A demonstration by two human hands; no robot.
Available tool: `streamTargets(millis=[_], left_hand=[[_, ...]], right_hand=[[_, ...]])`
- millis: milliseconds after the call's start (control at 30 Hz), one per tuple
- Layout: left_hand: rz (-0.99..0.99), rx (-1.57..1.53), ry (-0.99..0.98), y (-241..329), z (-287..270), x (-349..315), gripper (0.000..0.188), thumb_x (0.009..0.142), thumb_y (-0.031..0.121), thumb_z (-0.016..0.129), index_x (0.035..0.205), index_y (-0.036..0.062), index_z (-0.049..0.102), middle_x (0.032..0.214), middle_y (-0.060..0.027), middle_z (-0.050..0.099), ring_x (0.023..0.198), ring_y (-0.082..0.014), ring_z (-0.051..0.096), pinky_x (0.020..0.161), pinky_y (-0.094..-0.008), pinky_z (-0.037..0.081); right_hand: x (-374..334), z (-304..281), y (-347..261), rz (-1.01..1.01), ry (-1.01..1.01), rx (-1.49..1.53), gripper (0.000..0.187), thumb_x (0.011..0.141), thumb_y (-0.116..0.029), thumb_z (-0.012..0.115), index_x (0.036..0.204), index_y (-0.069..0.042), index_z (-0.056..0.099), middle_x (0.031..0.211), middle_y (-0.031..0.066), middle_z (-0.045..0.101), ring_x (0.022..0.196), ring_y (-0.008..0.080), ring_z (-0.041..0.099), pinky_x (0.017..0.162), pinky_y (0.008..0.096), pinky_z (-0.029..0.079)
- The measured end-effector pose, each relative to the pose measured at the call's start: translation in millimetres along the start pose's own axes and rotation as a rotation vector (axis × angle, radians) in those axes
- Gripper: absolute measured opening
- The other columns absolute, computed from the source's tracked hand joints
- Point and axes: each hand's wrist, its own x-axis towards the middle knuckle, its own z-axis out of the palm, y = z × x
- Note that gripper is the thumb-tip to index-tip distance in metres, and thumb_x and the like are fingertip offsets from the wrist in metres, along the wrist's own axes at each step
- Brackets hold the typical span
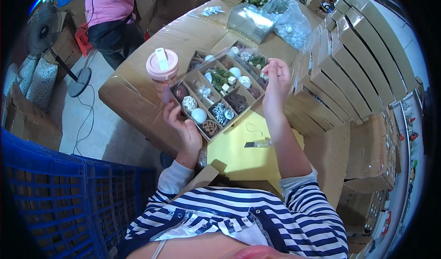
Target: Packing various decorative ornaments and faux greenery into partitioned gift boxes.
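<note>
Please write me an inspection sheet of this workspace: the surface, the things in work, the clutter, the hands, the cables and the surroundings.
Surface: cardboard-covered table, yellow sheet at the near edge.
Job's things: compartment box of small ornaments, held tilted.
Clutter: pink lidded cup, clear plastic bags, small packet.
Hands: left hand supports the box's near corner; right hand at its far side, fingers pinched.
Cables: fan cord on the floor.
Surroundings: stacked cartons, blue crate, standing fan, another person.

L hand (183,128): raised, fingers curled | R hand (277,82): raised, fingertips pinched
</note>
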Motion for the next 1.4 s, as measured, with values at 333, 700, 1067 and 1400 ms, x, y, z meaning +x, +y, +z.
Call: streamTargets(millis=[333,700,1067,1400], left_hand=[[0.238,-0.051,-0.093,-0.8,2.4,-0.4,0.077,0.089,0.06,0.066,0.136,0.005,0.041,0.148,-0.0206,0.026,0.141,-0.0397,0.027,0.117,-0.0536,0.023],[0.074,0.199,-0.158,6.8,5.0,4.0,0.077,0.078,0.034,0.082,0.14,0.009,0.046,0.148,-0.0221,0.028,0.136,-0.0418,0.029,0.114,-0.0526,0.022],[0.046,0.157,-0.129,5.9,5.4,3.5,0.057,0.086,0.017,0.072,0.136,0.0066,0.047,0.136,-0.0193,0.031,0.128,-0.037,0.034,0.112,-0.047,0.028],[0.153,0.034,0.097,-3.2,-9.7,-7.9,0.042,0.087,0.005,0.058,0.128,0.0056,0.047,0.135,-0.0181,0.033,0.126,-0.0338,0.034,0.113,-0.0461,0.026]], right_hand=[[-23.1,-6.9,18.6,-0.358,-0.278,-0.802,0.039,0.092,-0.031,0.07,0.122,-0.007,0.062,0.115,0.0151,0.064,0.112,0.0362,0.059,0.098,0.044,0.046],[38.0,46.4,37.1,-0.139,-0.499,-0.808,0.047,0.09,-0.047,0.069,0.122,-0.012,0.066,0.117,0.0169,0.069,0.113,0.0359,0.064,0.095,0.0432,0.05],[76.5,75.7,40.0,-0.448,-0.566,-0.968,0.045,0.096,-0.045,0.062,0.128,-0.013,0.064,0.125,0.0151,0.066,0.125,0.0338,0.057,0.115,0.0525,0.03],[-202.6,5.5,-84.9,-0.357,-1.575,-0.182,0.072,0.09,-0.064,0.054,0.129,-0.004,0.06,0.111,0.0128,0.066,0.098,0.0329,0.065,0.086,0.0416,0.052]])
